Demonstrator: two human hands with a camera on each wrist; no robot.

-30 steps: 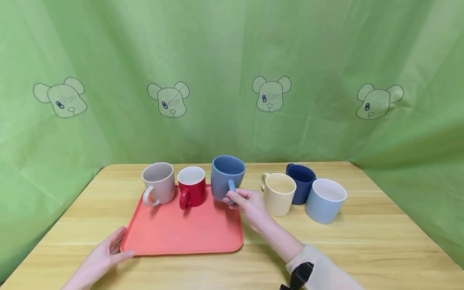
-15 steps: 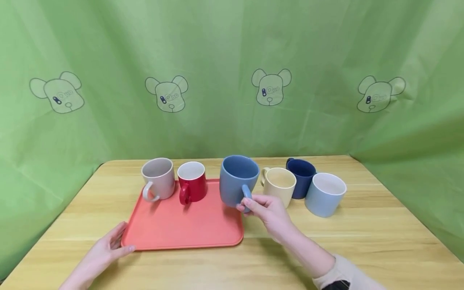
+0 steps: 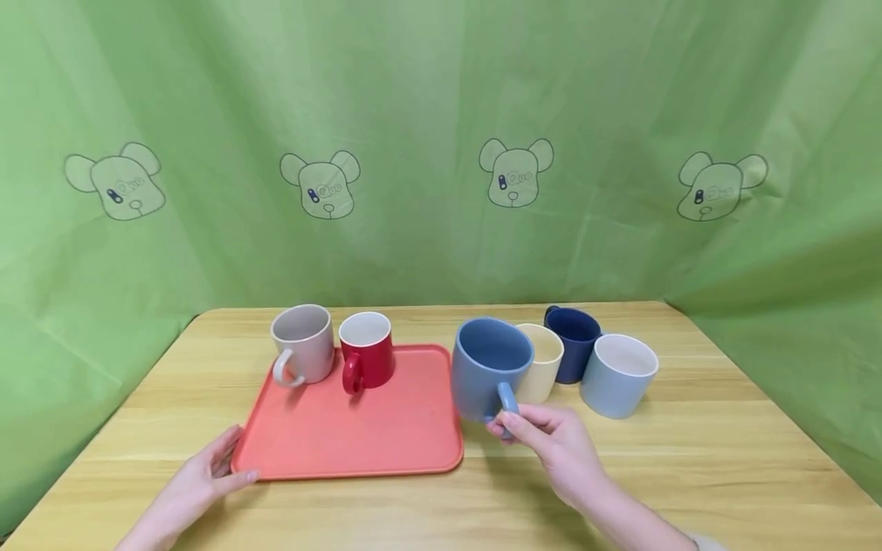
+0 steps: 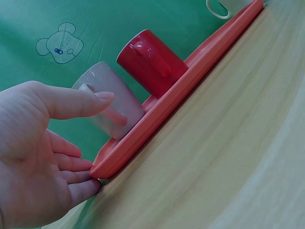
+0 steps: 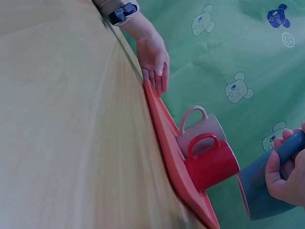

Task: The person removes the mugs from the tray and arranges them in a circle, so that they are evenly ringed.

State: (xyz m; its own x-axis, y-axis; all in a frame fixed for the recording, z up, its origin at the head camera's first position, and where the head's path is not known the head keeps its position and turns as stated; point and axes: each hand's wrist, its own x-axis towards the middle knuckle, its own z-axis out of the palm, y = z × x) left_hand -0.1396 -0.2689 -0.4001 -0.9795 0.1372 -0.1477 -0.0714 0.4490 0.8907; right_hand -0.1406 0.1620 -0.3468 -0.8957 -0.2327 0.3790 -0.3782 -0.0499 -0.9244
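My right hand (image 3: 561, 451) pinches the handle of a blue-grey mug (image 3: 485, 375), held tilted just off the right edge of the red tray (image 3: 344, 440). In the right wrist view that mug (image 5: 267, 191) hangs from the fingers. The left hand (image 3: 196, 486) touches the tray's front left corner, fingers extended and thumb apart, as the left wrist view also shows the hand (image 4: 43, 152). On the back of the tray stand a pale grey mug (image 3: 313, 352) and a red mug (image 3: 375, 363), both with handles toward the front.
Right of the tray stand a cream mug (image 3: 540, 379), partly behind the held mug, a dark blue mug (image 3: 570, 360) and a light blue mug (image 3: 613, 390), close together on the wooden table (image 3: 703, 459). A green curtain (image 3: 413, 252) hangs behind.
The blue-grey mug has moved from over the tray's back right part to the right and toward the front, in my right hand. My left hand has stayed at the tray corner.
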